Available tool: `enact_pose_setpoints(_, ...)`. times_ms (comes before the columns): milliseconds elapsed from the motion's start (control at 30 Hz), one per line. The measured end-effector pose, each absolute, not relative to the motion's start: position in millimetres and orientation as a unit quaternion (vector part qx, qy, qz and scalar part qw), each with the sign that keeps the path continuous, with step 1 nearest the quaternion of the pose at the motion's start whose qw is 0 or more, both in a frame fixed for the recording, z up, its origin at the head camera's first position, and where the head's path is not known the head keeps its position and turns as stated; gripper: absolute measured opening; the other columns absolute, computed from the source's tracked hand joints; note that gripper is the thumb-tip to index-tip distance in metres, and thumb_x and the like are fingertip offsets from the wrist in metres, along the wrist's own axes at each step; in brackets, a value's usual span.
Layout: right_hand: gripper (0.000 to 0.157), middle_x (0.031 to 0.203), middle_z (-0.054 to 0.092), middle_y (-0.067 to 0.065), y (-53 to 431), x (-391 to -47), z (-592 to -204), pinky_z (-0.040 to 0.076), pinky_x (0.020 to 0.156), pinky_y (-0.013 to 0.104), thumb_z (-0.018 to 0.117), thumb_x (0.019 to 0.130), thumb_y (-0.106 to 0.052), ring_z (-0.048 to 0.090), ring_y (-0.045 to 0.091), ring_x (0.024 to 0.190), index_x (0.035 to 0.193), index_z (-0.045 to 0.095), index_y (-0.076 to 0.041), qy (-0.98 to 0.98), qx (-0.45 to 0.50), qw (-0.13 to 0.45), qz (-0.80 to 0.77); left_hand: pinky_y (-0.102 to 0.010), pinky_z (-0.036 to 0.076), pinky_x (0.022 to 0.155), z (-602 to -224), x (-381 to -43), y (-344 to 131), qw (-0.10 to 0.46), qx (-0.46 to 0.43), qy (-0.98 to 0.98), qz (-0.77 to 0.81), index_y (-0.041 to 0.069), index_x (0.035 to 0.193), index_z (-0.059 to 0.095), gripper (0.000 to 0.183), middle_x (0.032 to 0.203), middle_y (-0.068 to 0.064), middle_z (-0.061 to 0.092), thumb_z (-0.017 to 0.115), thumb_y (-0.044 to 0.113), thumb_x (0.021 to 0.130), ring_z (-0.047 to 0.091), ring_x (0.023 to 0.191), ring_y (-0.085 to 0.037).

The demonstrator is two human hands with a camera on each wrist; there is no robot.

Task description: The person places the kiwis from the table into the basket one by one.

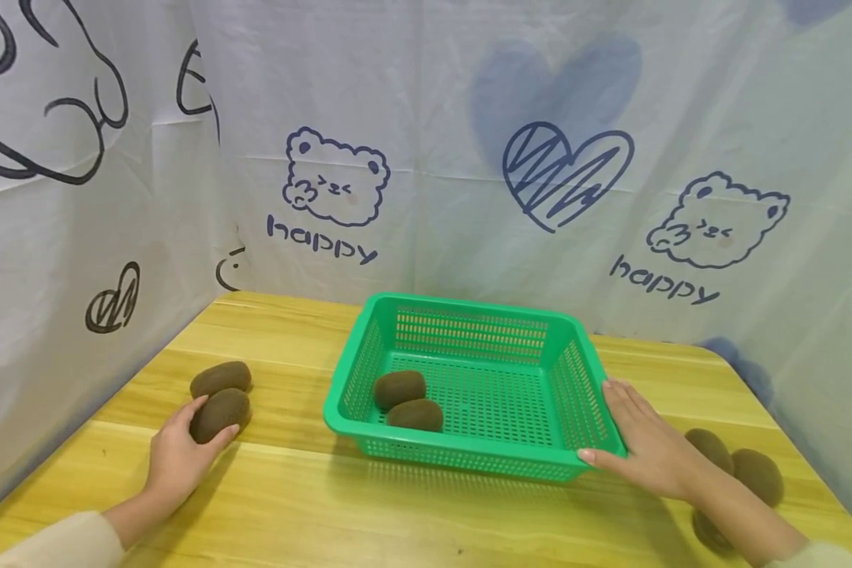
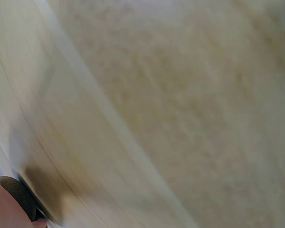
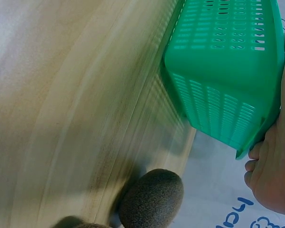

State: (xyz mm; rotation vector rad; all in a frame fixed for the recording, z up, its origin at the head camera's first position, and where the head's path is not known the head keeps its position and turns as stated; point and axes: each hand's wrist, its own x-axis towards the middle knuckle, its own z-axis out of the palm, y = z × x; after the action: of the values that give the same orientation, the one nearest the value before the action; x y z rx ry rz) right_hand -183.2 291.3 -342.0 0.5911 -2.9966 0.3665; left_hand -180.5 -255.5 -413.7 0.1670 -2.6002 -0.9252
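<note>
My left hand (image 1: 181, 461) has its thumb and fingers around a brown fuzzy kiwi (image 1: 222, 416) at the left of the table. Just behind it lies a second kiwi (image 1: 220, 379). In the left wrist view, part of a kiwi (image 2: 18, 197) shows beside the hand at the lower corner. A green plastic basket (image 1: 468, 454) stands mid-table, with two kiwis (image 1: 400, 390) inside at its left. On the basket's right side, my right hand (image 1: 649, 446) grips the rim, thumb at the front corner. The right wrist view shows fingers (image 3: 254, 165) bent at that rim.
Several more kiwis (image 1: 757, 477) lie at the right, partly hidden under my right forearm; one kiwi (image 3: 152, 198) shows whole in the right wrist view. A white printed cloth (image 1: 440, 158) hangs behind and beside the wooden table (image 1: 291, 505).
</note>
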Motion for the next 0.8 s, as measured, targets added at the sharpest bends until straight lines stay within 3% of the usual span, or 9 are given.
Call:
enact_pose_setpoints(367,0.097,0.150,0.014,0.031,291.5,-183.5,-341.9,0.022,0.105,0.065,0.059,0.084,-0.049,0.015,0.047,0.138,0.146,0.011,0.007,-0.973,0.192,0.029,0.125,-0.058,0.047,0.082,-414.2,-177.6,-256.9,0.204,0.066,-0.922,-0.321,-0.014,0.123,0.048,0.057,0.120,-0.038,0.051,0.072,0.011,0.078,0.052,0.105,-0.053)
enact_pose_setpoints(500,0.096,0.151,0.013,0.030,291.2,-183.2,-342.0,0.022,0.105,0.064,0.059,0.084,-0.049,0.013,0.047,0.138,0.146,0.011,0.007,-0.973,0.191,0.028,0.128,-0.045,0.054,0.066,-411.6,-176.8,-256.6,0.209,0.058,-0.922,-0.319,-0.011,0.122,0.052,0.055,0.113,-0.037,0.057,0.073,0.014,0.077,0.061,0.085,-0.045)
enact_pose_setpoints(600,0.096,0.150,0.013,0.030,290.9,-183.1,-342.1,0.022,0.105,0.064,0.059,0.084,-0.049,0.014,0.047,0.138,0.146,0.012,0.007,-0.973,0.192,0.028,0.126,-0.027,0.049,0.053,-409.4,-177.0,-255.7,0.214,0.050,-0.923,-0.317,-0.010,0.121,0.054,0.054,0.108,-0.036,0.060,0.074,0.015,0.077,0.062,0.071,-0.032)
enact_pose_setpoints(700,0.096,0.150,0.013,0.031,290.4,-182.6,-341.3,0.022,0.105,0.065,0.058,0.085,-0.050,0.014,0.047,0.138,0.146,0.011,0.008,-0.973,0.193,0.029,0.124,-0.024,0.048,0.051,-407.8,-177.5,-253.3,0.224,0.036,-0.920,-0.320,-0.010,0.119,0.055,0.053,0.105,-0.035,0.061,0.075,0.013,0.076,0.063,0.071,-0.031)
enact_pose_setpoints(800,0.096,0.150,0.013,0.031,289.7,-182.4,-340.5,0.022,0.105,0.065,0.058,0.085,-0.050,0.013,0.047,0.138,0.146,0.012,0.008,-0.973,0.192,0.027,0.126,-0.027,0.052,0.055,-405.7,-177.0,-249.2,0.234,0.022,-0.914,-0.330,-0.010,0.118,0.056,0.052,0.104,-0.035,0.061,0.076,0.012,0.075,0.064,0.081,-0.039)
